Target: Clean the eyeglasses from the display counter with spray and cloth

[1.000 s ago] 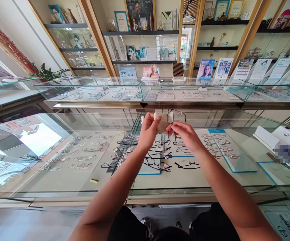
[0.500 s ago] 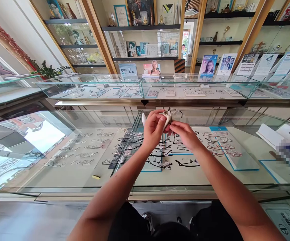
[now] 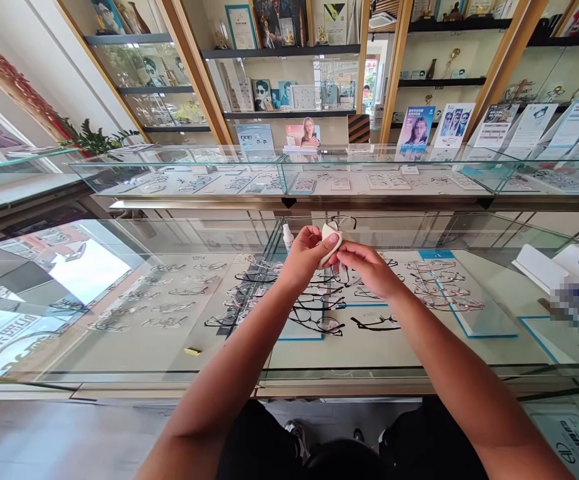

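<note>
My left hand [image 3: 310,252] is closed around a cream cleaning cloth [image 3: 330,241], its thumb pressing the cloth against a pair of eyeglasses [image 3: 348,221]. Part of the dark frame shows above and behind the cloth; the rest is covered by cloth and fingers. My right hand [image 3: 364,265] pinches the glasses from the right, fingertips close to the cloth. Both hands are above the glass counter. Just left of my left hand stands a white spray bottle [image 3: 287,237], partly hidden by it.
Rows of eyeglass frames [image 3: 319,323] lie inside the glass display counter [image 3: 239,375] below my arms. A small yellow object [image 3: 192,351] is at the left. A white box [image 3: 539,267] sits at the right. Behind stands another glass case [image 3: 319,202] with leaflets [image 3: 414,133] on top.
The left thumb and cloth have shifted over the glasses, covering more of them. Both hands have sunk slightly, and more of the spray bottle shows.
</note>
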{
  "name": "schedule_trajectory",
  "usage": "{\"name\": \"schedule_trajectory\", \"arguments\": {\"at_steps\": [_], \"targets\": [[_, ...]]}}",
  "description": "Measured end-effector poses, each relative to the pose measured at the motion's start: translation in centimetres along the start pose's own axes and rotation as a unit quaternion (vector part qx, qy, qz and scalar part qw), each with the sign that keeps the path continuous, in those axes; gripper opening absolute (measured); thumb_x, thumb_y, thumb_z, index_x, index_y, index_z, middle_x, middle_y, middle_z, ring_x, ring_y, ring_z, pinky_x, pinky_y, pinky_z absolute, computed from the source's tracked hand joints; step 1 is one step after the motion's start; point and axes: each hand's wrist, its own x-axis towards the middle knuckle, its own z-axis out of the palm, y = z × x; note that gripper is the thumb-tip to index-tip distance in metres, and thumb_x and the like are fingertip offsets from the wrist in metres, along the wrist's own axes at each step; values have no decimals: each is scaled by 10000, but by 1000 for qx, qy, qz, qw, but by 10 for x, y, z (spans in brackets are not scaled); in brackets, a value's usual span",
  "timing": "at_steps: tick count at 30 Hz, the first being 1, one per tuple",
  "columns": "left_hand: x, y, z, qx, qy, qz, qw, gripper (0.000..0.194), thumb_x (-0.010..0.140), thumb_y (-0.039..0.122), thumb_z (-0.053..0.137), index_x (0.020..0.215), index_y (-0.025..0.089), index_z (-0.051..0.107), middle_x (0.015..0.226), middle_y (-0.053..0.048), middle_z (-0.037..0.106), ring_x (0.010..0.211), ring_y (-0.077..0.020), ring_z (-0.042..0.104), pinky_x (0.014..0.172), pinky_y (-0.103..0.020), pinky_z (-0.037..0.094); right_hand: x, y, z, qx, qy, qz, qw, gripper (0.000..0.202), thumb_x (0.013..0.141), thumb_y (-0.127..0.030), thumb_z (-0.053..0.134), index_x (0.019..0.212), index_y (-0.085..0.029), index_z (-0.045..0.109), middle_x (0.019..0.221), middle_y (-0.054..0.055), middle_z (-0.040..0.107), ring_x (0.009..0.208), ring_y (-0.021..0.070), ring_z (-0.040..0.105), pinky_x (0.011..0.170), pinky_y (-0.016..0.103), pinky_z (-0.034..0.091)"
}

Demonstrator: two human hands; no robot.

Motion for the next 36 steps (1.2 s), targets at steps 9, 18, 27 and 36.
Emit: {"name": "schedule_trajectory", "arguments": {"at_steps": [9, 18, 27, 36], "targets": [[-2, 8, 3, 5, -98, -28, 995, 599, 881, 706, 883, 742, 202, 589, 547, 36, 548, 531, -125, 586, 580, -274, 497, 0, 1, -1, 5, -14, 5, 1000, 344, 1082, -548, 671, 961, -263, 819, 865, 25, 732, 879, 211, 602, 880, 373, 465], [1, 10, 0, -10, -132, -14, 991, 524, 869, 600, 929, 742, 190, 630, 610, -7, 634, 545, -106, 535, 574, -262, 431, 3, -2, -2, 134, -11, 42, 990, 312, 1003, -519, 762, 885, -238, 825, 892, 46, 774, 951, 231, 699, 1010, 389, 520], [0, 14, 0, 53, -102, 52, 992, 438, 856, 541, 962, 880, 193, 696, 627, -2, 702, 547, -141, 636, 599, -285, 525, 3, -7, -6, 123, 4, 52, 991, 334, 956, -546, 786, 834, -238, 830, 823, 53, 764, 884, 226, 667, 915, 386, 532], [-11, 19, 15, 82, -5, 109, 991, 569, 914, 701, 855, 772, 232, 566, 511, 13, 639, 396, -135, 551, 425, -273, 422, 4, 1, 0, 101, -23, 39, 994, 356, 961, -582, 795, 876, -244, 867, 905, 40, 804, 937, 221, 701, 950, 382, 508]]}}
